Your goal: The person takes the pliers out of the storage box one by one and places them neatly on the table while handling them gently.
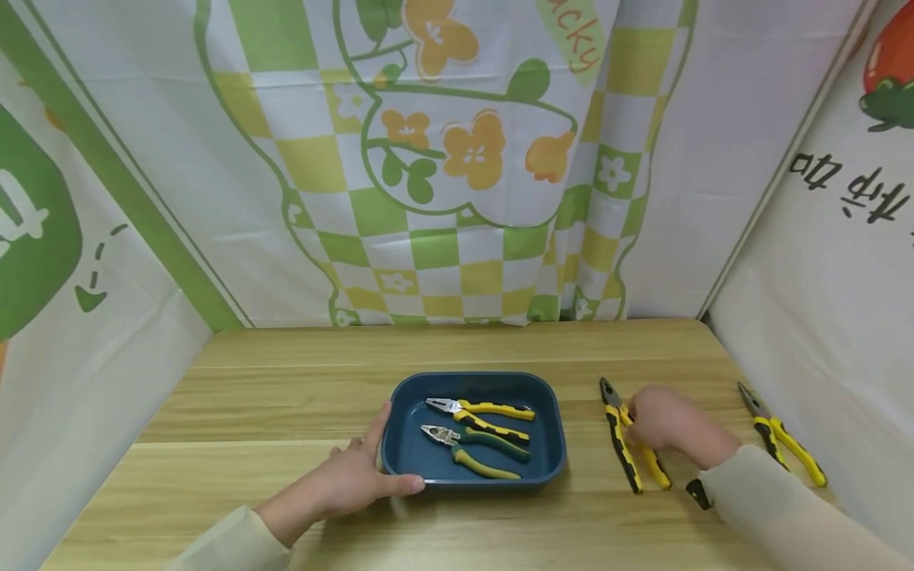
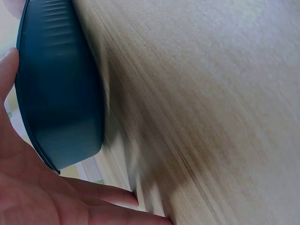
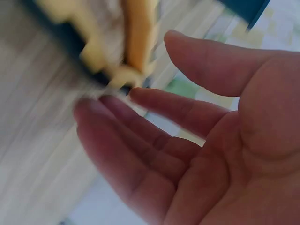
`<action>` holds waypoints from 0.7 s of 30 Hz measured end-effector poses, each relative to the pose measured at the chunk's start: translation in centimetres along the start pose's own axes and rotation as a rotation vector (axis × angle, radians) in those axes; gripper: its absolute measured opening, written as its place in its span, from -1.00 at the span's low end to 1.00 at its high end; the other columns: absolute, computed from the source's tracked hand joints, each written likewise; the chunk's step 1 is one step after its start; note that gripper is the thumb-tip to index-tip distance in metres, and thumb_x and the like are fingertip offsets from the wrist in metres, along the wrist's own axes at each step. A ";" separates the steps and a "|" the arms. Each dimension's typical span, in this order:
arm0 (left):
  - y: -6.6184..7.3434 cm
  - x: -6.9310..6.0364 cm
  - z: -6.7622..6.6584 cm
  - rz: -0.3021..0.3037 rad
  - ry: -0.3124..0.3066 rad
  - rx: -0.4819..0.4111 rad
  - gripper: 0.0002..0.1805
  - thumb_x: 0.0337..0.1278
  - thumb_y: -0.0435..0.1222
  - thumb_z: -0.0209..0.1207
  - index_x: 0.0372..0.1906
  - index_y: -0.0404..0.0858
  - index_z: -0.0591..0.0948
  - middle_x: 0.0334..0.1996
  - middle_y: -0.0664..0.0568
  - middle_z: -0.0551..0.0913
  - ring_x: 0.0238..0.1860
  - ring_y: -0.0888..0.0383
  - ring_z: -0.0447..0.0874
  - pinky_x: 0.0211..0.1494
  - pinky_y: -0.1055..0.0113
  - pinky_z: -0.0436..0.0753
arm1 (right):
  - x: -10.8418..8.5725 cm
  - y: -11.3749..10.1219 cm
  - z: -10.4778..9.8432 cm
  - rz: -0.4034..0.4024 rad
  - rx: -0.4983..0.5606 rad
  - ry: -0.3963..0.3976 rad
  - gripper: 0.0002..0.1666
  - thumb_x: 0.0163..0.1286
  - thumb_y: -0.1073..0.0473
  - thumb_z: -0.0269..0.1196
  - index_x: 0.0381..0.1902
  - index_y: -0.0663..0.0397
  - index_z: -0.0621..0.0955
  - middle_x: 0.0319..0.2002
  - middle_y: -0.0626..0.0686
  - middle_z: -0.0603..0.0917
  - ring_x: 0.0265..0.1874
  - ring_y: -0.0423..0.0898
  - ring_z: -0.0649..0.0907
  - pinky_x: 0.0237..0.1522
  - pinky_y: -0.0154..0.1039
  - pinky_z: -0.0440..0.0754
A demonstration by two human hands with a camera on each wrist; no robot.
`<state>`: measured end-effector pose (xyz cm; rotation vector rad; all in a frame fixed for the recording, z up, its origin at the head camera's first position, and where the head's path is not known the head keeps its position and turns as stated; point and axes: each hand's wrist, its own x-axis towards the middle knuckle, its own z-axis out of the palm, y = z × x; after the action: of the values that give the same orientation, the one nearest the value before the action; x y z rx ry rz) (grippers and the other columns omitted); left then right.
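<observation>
My left hand rests at the left end of a dark blue box, thumb on its rim and fingers fairly straight. Inside lie yellow-and-black pliers and, in front of them, green-and-yellow pliers. My right hand is over another yellow-and-black pair right of the box. In the right wrist view its thumb stands apart and its fingertips are close to the handles; contact is unclear.
Long-nosed pliers with yellow-and-black handles lie at the table's right side. A black handle end shows beside my right sleeve, the rest hidden. A patterned curtain hangs behind the wooden table.
</observation>
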<state>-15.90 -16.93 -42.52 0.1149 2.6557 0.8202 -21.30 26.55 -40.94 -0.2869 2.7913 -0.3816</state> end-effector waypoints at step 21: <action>0.1 -0.2 0.0 -0.012 0.001 0.011 0.44 -0.19 0.34 0.39 0.62 -0.10 -0.24 0.29 -0.67 0.22 0.27 -0.76 -0.04 0.22 -0.52 0.08 | -2.5 1.5 1.6 -0.055 -0.151 0.101 -0.48 0.07 0.40 0.35 0.06 0.41 0.64 0.00 0.33 0.66 -0.16 0.10 0.66 -0.22 -0.01 0.64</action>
<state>-15.72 -16.83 -42.40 0.1009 2.6595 0.8018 -18.69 28.21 -42.14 -0.3888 2.9224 -0.2036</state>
